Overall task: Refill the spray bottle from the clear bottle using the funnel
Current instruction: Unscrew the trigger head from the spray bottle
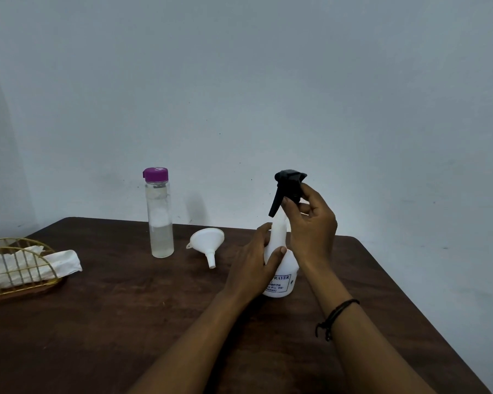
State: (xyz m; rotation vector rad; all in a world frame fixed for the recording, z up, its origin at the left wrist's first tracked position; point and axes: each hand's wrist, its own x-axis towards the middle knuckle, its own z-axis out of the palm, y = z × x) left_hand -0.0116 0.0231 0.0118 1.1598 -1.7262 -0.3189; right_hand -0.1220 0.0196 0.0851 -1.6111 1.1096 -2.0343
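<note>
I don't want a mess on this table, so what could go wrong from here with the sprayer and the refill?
1. The right hand grips the black spray head while the left hand holds the spray bottle; a hard twist might tip it.
2. The funnel lies on its side beside the left hand and could get knocked.
3. The tall clear bottle might topple if bumped, though its purple cap looks closed.

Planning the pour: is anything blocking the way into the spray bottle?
Yes: the black trigger head sits on the spray bottle; right hand grips it. The funnel lies aside.
</note>
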